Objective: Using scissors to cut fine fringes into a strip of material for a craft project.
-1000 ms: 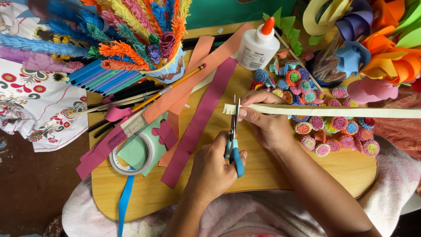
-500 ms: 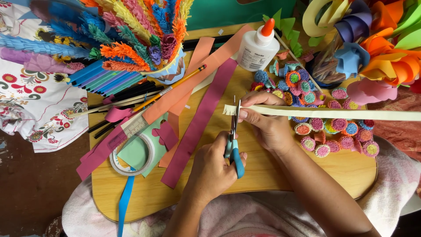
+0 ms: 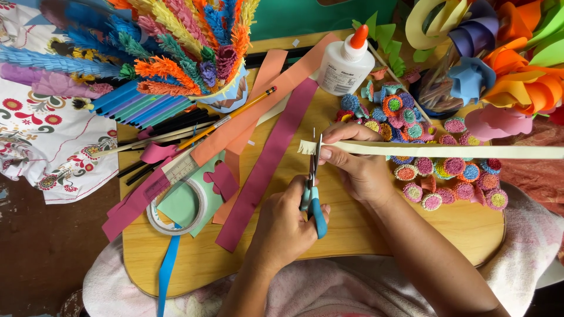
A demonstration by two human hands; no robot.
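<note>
Lap cloth: a pale, soft printed fabric [image 3: 517, 258] lies nearest, under the wooden board.
Desk: a smooth, light wooden board [image 3: 376, 235] with rounded corners carries the craft things.
Left hand: the left hand [image 3: 285, 226] is closed around the handles of the scissors, near the middle of the board.
Scissors: the scissors [image 3: 312, 188] have blue-green plastic handles and thin metal blades pointing away, tips at the cream strip.
Right hand: the right hand [image 3: 358, 167] pinches the paper strip between thumb and fingers, just right of the blades.
Paper strip: a long, narrow cream paper strip [image 3: 446, 151] runs from the blades out to the right edge; its left end [image 3: 306, 147] is cut into a fine fringe, just left of the blades.
Tape roll: a flat ring of clear tape [image 3: 176, 208] rests at the left on a pale green sheet.
Long strips: a maroon strip [image 3: 267, 164] and a salmon strip [image 3: 258, 111] lie slanting across the board's middle.
Pencil: an orange pencil [image 3: 229, 117] lies slanting over the salmon paper.
Fringed rolls: small round coils of fringed paper [image 3: 437, 176], in many colours, cluster right of the right hand.
Glue bottle: a white plastic bottle with an orange cap [image 3: 346, 61] stands far, beyond the strips.
Fringed stems: feathery paper stems [image 3: 176, 53] in many colours fan out far left.
</note>
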